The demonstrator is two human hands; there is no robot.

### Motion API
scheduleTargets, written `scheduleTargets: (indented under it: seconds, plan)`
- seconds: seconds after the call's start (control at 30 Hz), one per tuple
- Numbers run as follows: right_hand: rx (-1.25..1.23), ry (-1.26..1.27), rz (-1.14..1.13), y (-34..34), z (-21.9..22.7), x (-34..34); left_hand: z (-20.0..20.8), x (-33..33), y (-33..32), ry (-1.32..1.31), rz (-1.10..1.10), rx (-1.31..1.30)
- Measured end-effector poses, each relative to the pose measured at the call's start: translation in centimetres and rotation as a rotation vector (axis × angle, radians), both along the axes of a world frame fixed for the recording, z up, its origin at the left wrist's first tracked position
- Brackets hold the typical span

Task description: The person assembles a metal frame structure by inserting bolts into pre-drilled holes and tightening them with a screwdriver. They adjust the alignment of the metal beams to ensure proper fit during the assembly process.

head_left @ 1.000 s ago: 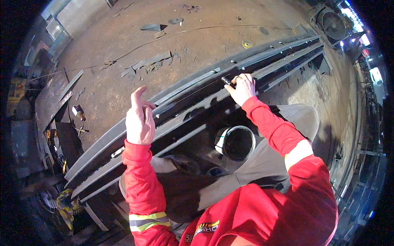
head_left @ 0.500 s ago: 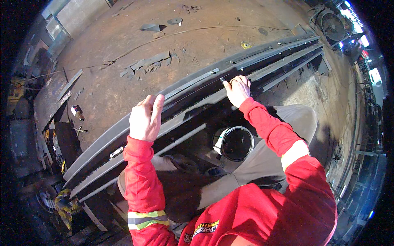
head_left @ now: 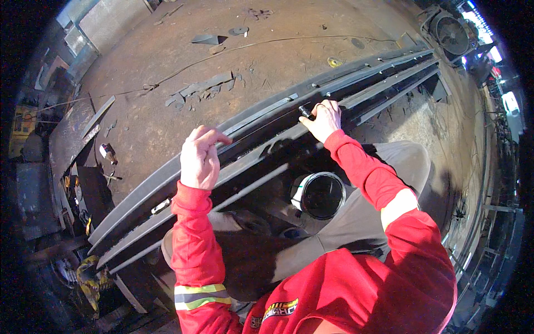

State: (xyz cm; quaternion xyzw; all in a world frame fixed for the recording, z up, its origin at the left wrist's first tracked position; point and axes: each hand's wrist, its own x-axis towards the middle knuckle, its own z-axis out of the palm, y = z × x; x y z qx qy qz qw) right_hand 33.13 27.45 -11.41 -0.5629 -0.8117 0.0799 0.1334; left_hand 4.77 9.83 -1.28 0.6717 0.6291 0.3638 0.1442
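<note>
From the head view: got a small black tool [head_left: 305, 112] in the right hand [head_left: 325, 118], gripped with curled fingers, just over a long metal beam [head_left: 245, 162] running near left to far right. Looks light, hard and stiff; best pinched round the barrel. Can't see anything in the left hand [head_left: 200, 158], half open at the beam; can't tell if touching. Would guess the beam heavy and rigid, better held by an edge. Mind the bolts [head_left: 315, 86] beyond, plus a white bucket [head_left: 298, 195] on the near side. Also spotted: scrap [head_left: 203, 88] on the far floor, fan [head_left: 450, 34] far right.
</note>
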Motion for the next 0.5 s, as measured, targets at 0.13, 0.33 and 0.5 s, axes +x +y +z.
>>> scheduleTargets:
  seconds: [0.13,0.33,0.5]
  plan:
    - [0.123,0.010,0.036,-0.2,0.1,0.3,0.7,2.9,0.1,-0.268,0.197,-0.123]
    - [0.119,0.131,0.124,0.7,-1.8,0.8,0.2,1.7,-0.2,-0.139,0.060,-0.171]
    - [-0.113,0.100,0.073,1.3,-1.7,0.9,0.4,1.7,0.1,-0.022,0.071,-0.234]
